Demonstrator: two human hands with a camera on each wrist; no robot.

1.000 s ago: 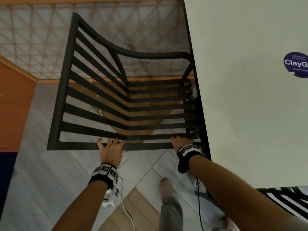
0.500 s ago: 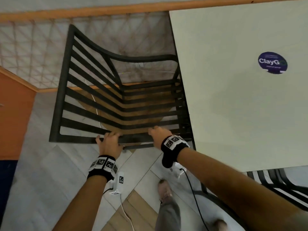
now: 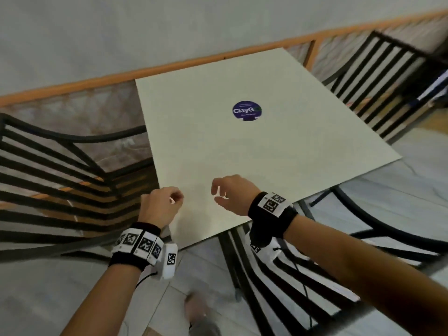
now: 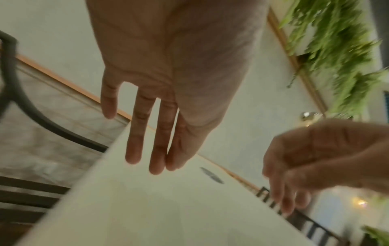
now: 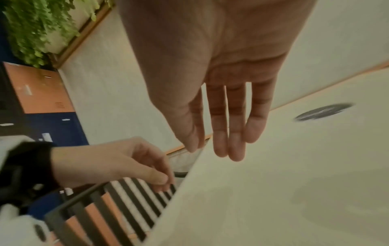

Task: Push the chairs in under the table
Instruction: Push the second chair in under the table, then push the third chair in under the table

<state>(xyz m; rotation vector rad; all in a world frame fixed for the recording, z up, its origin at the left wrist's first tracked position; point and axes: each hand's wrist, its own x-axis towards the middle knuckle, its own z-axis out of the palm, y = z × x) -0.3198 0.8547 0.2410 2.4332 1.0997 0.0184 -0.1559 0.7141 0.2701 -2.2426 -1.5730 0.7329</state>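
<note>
A white square table (image 3: 266, 154) carries a round purple sticker (image 3: 246, 110). On its left stands a black slatted chair (image 3: 60, 178), its seat partly beneath the tabletop. A second black chair (image 3: 291, 287) stands at the table's near side below my right forearm. A third chair (image 3: 378, 76) is at the far right. My left hand (image 3: 160, 204) and right hand (image 3: 232, 192) hover over the table's near corner, touching neither chair. The left wrist view shows my left hand (image 4: 164, 116) with relaxed fingers and nothing in it. My right hand (image 5: 221, 99) is likewise empty.
An orange-topped mesh rail (image 3: 169, 66) runs along the grey wall behind the table. Green plants (image 4: 336, 58) hang on the wall, and an orange and blue cabinet (image 5: 38, 91) stands beyond the left chair. My shoe (image 3: 201, 309) is on the tiled floor.
Both hands have let go of the left chair's top rail and moved right, over the table's near corner. The head view has swung right and up to the table.
</note>
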